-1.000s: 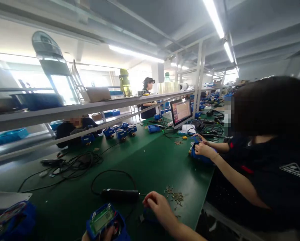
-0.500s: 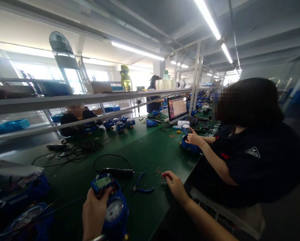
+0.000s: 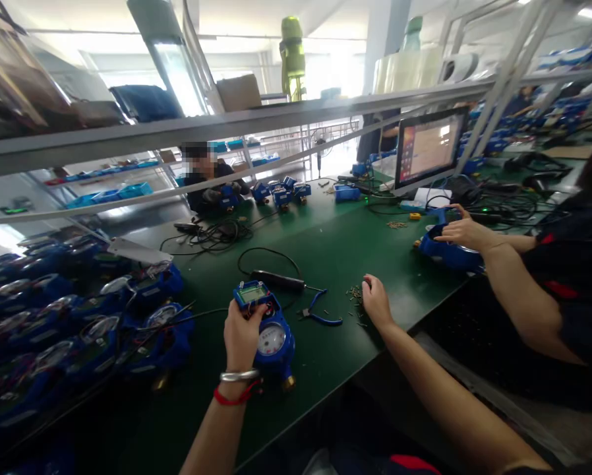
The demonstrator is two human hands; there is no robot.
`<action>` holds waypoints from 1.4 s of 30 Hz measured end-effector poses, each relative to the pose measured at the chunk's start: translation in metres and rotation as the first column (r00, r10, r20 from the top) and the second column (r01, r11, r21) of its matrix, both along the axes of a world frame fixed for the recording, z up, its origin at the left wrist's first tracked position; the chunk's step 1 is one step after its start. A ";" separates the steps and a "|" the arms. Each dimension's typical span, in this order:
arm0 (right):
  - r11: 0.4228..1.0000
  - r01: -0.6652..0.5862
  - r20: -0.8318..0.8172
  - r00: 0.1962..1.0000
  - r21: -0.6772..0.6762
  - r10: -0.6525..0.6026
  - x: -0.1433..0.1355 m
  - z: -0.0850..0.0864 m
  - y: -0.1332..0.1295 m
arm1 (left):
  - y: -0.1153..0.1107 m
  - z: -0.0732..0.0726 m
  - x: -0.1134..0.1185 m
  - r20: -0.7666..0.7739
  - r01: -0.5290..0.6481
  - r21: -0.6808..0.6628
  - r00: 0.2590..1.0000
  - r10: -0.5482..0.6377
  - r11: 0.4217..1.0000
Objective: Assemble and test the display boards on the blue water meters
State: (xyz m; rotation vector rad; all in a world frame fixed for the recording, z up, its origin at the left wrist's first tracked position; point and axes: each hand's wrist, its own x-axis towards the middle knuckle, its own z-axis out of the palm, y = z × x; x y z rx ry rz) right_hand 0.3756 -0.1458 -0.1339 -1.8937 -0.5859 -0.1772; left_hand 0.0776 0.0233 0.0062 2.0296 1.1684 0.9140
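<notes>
The left hand (image 3: 241,338) gripped the meter (image 3: 272,339) near the desk's (image 3: 325,353) front edge; a loosened thumb could have let it tip. The right hand (image 3: 376,302) curled at the screws (image 3: 354,294), whether holding one unclear; a careless sweep might have scattered them off that edge.

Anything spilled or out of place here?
Small screw-like pieces lie loose on the tabletop by the right hand, in no container, one apart near the pliers. Possibly spilled, possibly deliberate.

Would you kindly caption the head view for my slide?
Left hand holding a blue, round-dialled meter; right hand beside small brassy screws on green tabletop.
</notes>
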 end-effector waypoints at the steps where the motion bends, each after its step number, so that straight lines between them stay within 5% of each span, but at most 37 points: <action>1: 1.000 -0.016 0.009 1.000 -0.014 0.016 0.001 0.000 0.008 | -0.001 0.001 0.000 0.002 0.002 -0.002 1.000 -0.002 1.000; 5: 0.993 -0.074 0.043 0.996 -0.091 0.078 0.009 0.007 0.020 | -0.003 0.004 0.000 0.003 0.007 -0.016 1.000 -0.007 1.000; 9: 0.964 -0.152 0.118 0.976 -0.218 0.181 0.000 0.019 -0.014 | -0.004 0.005 -0.002 0.006 0.008 -0.048 1.000 -0.007 0.999; 13: 0.843 -0.310 0.176 0.891 -0.439 0.419 -0.031 0.022 -0.056 | -0.004 0.004 -0.002 0.012 -0.005 -0.069 1.000 0.006 0.998; 16: 0.751 -0.361 0.181 0.828 -0.552 0.531 -0.043 0.021 -0.061 | -0.004 0.004 -0.002 0.035 -0.004 -0.094 0.999 0.007 0.996; 19: 0.715 -0.389 0.173 0.800 -0.581 0.575 -0.033 0.026 -0.047 | -0.004 0.004 -0.002 0.086 0.013 -0.128 0.996 -0.002 0.992; 23: 0.748 -0.422 0.160 0.809 -0.512 0.566 -0.023 0.046 -0.011 | -0.006 0.007 -0.006 0.169 0.031 -0.191 0.986 0.002 0.981; 27: 0.773 -0.513 0.101 0.806 -0.375 0.583 -0.055 0.085 0.036 | -0.005 0.010 -0.009 0.255 0.077 -0.261 0.967 -0.008 0.962; 34: 0.449 -0.859 -0.186 0.497 -0.247 0.848 -0.126 0.156 0.125 | 0.000 0.007 -0.018 0.377 0.188 -0.352 0.925 -0.045 0.917; 38: 0.305 -0.914 -0.301 0.380 -0.267 0.875 -0.119 0.179 0.159 | 0.002 0.005 -0.023 0.477 0.232 -0.442 0.879 0.008 0.866; 42: 0.197 -0.934 -0.354 0.299 -0.297 0.886 -0.104 0.193 0.166 | 0.001 0.002 -0.024 0.541 0.247 -0.492 0.838 0.071 0.835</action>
